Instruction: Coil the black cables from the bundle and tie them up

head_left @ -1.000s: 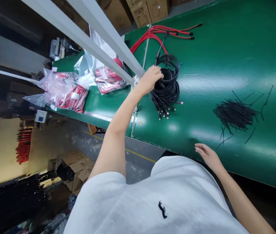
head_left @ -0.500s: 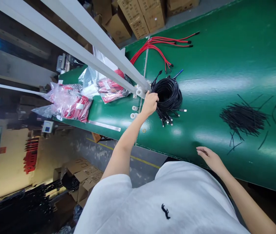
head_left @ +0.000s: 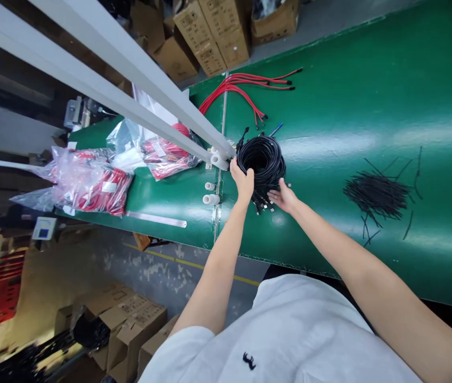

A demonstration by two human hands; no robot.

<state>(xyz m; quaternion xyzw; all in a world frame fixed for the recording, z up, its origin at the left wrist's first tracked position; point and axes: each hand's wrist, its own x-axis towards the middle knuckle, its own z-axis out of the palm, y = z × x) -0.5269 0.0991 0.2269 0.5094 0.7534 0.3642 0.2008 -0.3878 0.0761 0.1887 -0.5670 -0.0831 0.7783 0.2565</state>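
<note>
A thick coil of black USB cables lies on the green table, its loose ends and metal plugs bunched at the near side. My left hand grips the left side of the coil, with the thumb toward its inner edge. At the coil's near right side, my right hand has its thumb and fingers around the edge by the plugs. Part of its fingertips is hidden among the cables. A blue pen pokes out behind the coil.
White posts rise just left of the coil, near short white tubes. Red cables lie behind. Bagged red cables and a steel ruler are leftward. Black ties are piled on the right of the green table.
My right hand has come in from the table's near edge to the coil. My left hand stays at the coil's left side, and the view has shifted slightly.
</note>
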